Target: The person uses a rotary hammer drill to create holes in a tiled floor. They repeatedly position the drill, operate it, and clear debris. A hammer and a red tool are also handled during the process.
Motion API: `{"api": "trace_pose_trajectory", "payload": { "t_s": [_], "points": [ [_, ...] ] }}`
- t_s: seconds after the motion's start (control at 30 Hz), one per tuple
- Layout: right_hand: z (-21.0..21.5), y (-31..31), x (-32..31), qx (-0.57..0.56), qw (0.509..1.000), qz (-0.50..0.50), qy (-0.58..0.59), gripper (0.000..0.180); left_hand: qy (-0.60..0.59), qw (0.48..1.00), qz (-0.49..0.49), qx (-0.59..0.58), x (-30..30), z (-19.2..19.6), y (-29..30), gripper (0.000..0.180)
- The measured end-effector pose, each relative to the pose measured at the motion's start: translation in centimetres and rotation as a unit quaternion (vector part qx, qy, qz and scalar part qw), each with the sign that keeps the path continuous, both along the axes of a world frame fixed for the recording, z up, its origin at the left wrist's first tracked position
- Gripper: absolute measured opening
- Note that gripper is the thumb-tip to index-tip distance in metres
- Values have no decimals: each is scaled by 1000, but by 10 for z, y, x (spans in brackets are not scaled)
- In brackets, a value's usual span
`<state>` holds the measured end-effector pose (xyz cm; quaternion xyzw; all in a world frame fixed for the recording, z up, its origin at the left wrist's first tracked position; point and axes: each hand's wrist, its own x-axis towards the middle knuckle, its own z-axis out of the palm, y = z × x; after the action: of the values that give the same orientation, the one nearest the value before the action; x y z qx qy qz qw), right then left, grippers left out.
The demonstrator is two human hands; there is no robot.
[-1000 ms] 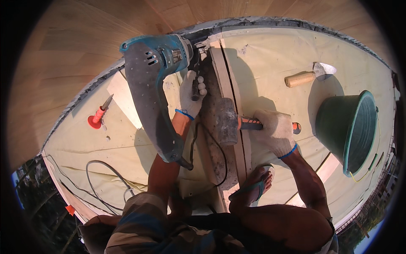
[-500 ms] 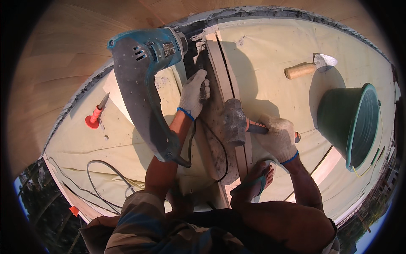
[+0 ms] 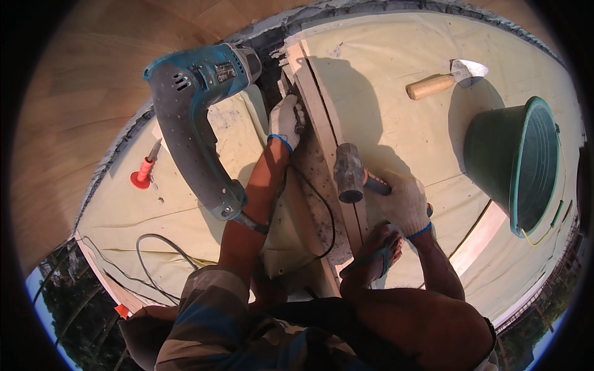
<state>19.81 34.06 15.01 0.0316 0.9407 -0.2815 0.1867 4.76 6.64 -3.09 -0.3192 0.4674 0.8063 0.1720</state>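
Observation:
My left hand (image 3: 286,121), in a white knit glove with a blue cuff, is closed around a dark chisel (image 3: 301,117) in the channel between boards. The chisel's tip is hard to make out against the rubble. In my right hand (image 3: 405,201), gloved likewise, is the handle of a club hammer (image 3: 349,173). Its dusty grey head hangs over the boards, apart from the chisel. A large teal and dark grey power drill (image 3: 185,105) stands left of my left hand, its lower end overlapping my forearm in view.
A chisel with a red guard (image 3: 143,172) lies left on the cream sheeting. To the right are a wooden-handled trowel (image 3: 433,85) and a tipped green bucket (image 3: 495,154). A black cable (image 3: 328,216) crosses the channel; my sandalled foot (image 3: 377,253) rests beside it.
The whole view has shifted slightly. My left hand with the chisel has moved a little farther along the channel, toward its far end. The hammer has swung slightly right, its head tilting differently.

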Motion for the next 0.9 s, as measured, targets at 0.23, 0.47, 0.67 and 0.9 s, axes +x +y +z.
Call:
{"api": "trace_pose_trajectory", "payload": {
  "t_s": [0.23,0.47,0.67,0.9],
  "points": [
    [-5,12,9,-57,998,-26,27,31,-63,992,40,-99,24,19,-7,13],
    [-20,9,11,42,999,-19,-20,38,-30,980,-159,-116,13,34,-11,13],
    [-24,4,11,75,996,-3,-57,38,-21,982,-108,-154,17,3,0,16],
    [-22,1,7,69,995,6,-66,40,-7,984,-38,-176,19,-24,-14,17]
  ]
}}
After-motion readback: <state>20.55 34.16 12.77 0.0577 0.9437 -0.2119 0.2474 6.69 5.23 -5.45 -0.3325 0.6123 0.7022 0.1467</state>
